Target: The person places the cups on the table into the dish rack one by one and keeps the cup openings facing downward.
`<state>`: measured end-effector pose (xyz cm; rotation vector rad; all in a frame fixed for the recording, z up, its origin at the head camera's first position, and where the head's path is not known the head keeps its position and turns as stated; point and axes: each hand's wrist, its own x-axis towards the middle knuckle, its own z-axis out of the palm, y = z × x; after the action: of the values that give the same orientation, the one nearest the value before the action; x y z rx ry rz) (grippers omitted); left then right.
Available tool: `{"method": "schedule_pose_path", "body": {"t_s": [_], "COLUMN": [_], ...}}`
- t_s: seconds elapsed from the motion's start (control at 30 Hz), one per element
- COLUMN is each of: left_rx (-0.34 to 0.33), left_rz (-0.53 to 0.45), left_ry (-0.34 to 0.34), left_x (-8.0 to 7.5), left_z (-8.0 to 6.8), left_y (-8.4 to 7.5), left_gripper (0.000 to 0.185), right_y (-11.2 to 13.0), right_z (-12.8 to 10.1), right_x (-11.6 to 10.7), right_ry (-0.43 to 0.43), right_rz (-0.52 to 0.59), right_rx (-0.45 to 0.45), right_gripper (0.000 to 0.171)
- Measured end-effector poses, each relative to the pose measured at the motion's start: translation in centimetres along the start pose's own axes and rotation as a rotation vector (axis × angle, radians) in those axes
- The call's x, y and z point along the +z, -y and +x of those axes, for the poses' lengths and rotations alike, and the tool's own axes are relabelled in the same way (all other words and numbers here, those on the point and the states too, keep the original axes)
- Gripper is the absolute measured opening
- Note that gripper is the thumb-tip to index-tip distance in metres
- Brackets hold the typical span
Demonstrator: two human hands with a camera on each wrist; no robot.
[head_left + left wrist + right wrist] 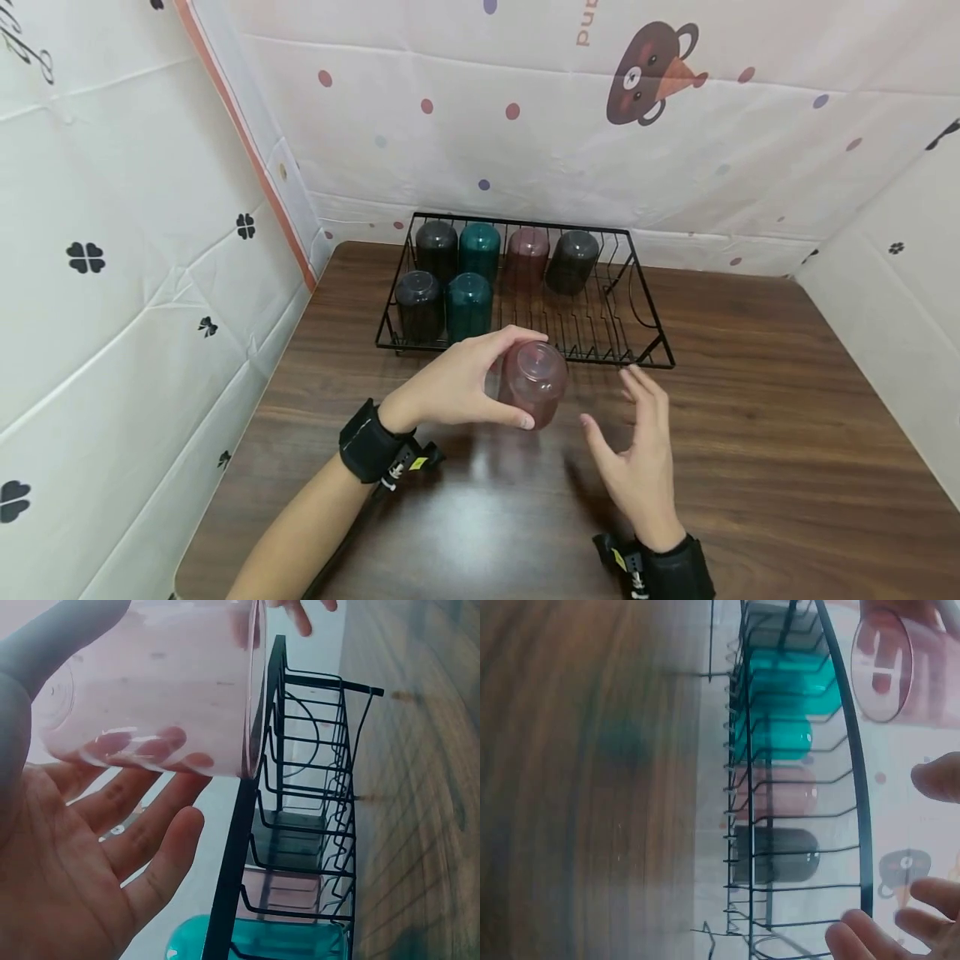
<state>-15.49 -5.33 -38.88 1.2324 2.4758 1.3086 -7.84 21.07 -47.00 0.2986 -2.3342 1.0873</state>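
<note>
Left hand (457,385) gripping pink tumbler (534,383) upside down just near of wire rack (651,333), right hand (637,454) spread empty alongside; best kept mouth-down and lowered squarely beside teal tumbler (468,305).

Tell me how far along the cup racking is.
Done: six upturned cups stand in the black wire rack, two dark, two teal, one pink and another dark one. In hand: the left hand grips a pink cup before the rack; the right hand is open beside it. Left: setting that cup in a free spot.
</note>
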Motion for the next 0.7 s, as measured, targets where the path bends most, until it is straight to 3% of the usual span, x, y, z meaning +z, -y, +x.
{"method": "schedule_pose_path", "body": {"t_s": [0.1,0.33,0.57,0.7], "left_rx": [-0.003,-0.010,0.005,-0.003], "left_rz": [-0.004,-0.005,-0.020,0.000], "left_ry": [-0.030,-0.061,-0.029,-0.064], "left_x": [-0.1,-0.1,-0.1,-0.3], "left_z": [0.0,0.1,0.2,0.1], "left_y": [0.0,0.1,-0.2,-0.3], "left_gripper": [0.085,0.083,0.083,0.085], "right_y": [-0.5,-1.3,-1.7,-1.7], "right_z": [0.3,0.6,0.7,0.7], "right_x": [-0.4,0.0,0.0,0.0], "right_ry": [-0.043,0.021,0.041,0.054], "right_rz": [-0.022,-0.063,-0.064,-0.072], "right_rx": [0.034,0.145,0.168,0.162], "right_gripper": [0.090,0.091,0.090,0.089]}}
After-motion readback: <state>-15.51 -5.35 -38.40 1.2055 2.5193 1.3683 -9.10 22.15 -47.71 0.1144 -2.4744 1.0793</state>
